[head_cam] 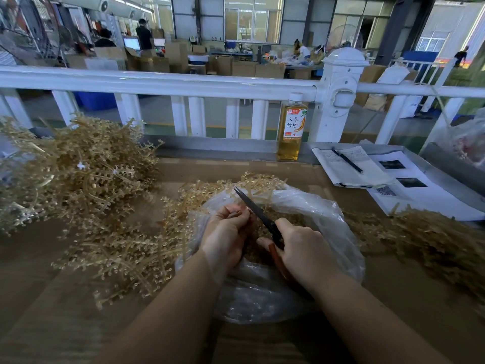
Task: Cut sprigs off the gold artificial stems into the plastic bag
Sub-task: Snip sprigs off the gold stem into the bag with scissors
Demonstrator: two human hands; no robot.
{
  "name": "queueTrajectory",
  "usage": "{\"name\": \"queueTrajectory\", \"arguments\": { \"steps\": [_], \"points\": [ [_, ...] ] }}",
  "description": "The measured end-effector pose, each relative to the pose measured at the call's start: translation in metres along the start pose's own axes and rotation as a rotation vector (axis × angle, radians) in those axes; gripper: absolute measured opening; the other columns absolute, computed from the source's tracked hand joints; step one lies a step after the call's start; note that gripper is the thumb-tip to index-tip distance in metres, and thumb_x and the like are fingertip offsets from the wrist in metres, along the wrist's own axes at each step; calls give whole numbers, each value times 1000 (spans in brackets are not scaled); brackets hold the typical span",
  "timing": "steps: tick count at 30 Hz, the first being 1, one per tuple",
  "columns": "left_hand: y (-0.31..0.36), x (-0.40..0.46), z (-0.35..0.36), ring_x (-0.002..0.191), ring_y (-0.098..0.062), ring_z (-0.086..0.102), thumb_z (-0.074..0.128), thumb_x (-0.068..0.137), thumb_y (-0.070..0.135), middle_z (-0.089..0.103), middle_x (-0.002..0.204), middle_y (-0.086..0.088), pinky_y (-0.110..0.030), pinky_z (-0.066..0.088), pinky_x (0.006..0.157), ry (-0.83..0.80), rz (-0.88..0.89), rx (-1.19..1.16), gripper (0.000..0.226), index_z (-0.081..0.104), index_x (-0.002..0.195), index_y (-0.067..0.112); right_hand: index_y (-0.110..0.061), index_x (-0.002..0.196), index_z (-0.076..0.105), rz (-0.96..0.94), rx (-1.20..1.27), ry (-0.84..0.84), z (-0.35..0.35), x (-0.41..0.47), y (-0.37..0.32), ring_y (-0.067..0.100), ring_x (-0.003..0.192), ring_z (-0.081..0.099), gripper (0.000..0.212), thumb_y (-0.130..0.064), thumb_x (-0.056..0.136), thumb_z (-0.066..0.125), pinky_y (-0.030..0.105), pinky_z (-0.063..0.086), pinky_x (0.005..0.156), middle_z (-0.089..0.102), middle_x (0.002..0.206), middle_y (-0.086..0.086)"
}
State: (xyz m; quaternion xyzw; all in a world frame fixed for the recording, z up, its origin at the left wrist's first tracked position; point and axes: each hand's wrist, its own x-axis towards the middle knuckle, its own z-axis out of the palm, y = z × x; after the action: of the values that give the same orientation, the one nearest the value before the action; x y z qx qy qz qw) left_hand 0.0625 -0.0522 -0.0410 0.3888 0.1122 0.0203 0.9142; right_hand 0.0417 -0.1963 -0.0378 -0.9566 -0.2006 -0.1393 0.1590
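I have my left hand curled tight around a gold stem, pinching it over the open mouth of the plastic bag, which lies on the brown table right in front of me. My right hand grips the red handles of the scissors, and the dark blades point up and away to the left, their tips reaching just past my left fingers among the sprigs; I cannot tell how far apart the blades stand. Cut gold pieces lie inside the bag. A big heap of gold stems sits to my left, more spill toward the bag, and another heap lies to my right. Beyond the bag, a bottle of amber drink stands against the white railing, with a pen lying on papers just beside it.
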Motion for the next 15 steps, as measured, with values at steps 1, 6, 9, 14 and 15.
{"name": "queueTrajectory", "arguments": {
  "steps": [1, 6, 9, 14, 15],
  "points": [
    [1, -1, 0, 63, -16, 62, 47, 89, -14, 62, 76, -9, -22, 54, 54, -1, 1, -3, 28, 50, 82, 13, -27, 90, 38, 2, 2, -1, 0, 0, 0, 24, 78, 62, 35, -61, 92, 42, 30, 34, 60, 63, 80, 0],
    [5, -3, -2, 61, -15, 61, 42, 89, -15, 65, 71, -7, -22, 54, 56, -52, -31, -22, 39, 58, 100, 19, -23, 103, 53, 61, 84, 45, -4, 0, 0, 20, 82, 62, 40, -61, 90, 46, 31, 47, 70, 66, 85, -1],
    [8, -6, -2, 62, -15, 58, 39, 89, -14, 64, 65, -4, -25, 51, 64, -80, -50, 13, 37, 61, 98, 15, -22, 107, 54, 86, 96, 28, -6, 2, -1, 21, 84, 63, 41, -59, 91, 48, 33, 51, 76, 67, 88, 0],
    [10, -5, -1, 61, -10, 59, 54, 90, 11, 61, 61, 3, -23, 53, 65, -64, -68, 4, 6, 58, 90, 14, -23, 104, 53, 99, 45, -11, -6, 2, -2, 22, 85, 63, 42, -62, 90, 46, 33, 50, 73, 66, 87, 1],
    [8, -5, -1, 60, -9, 60, 56, 90, 13, 62, 61, 3, -22, 53, 63, -51, -64, 12, 5, 59, 87, 14, -23, 104, 53, 99, 44, -15, -7, 2, -2, 22, 85, 63, 43, -62, 90, 45, 33, 50, 75, 67, 88, 0]
  ]
}}
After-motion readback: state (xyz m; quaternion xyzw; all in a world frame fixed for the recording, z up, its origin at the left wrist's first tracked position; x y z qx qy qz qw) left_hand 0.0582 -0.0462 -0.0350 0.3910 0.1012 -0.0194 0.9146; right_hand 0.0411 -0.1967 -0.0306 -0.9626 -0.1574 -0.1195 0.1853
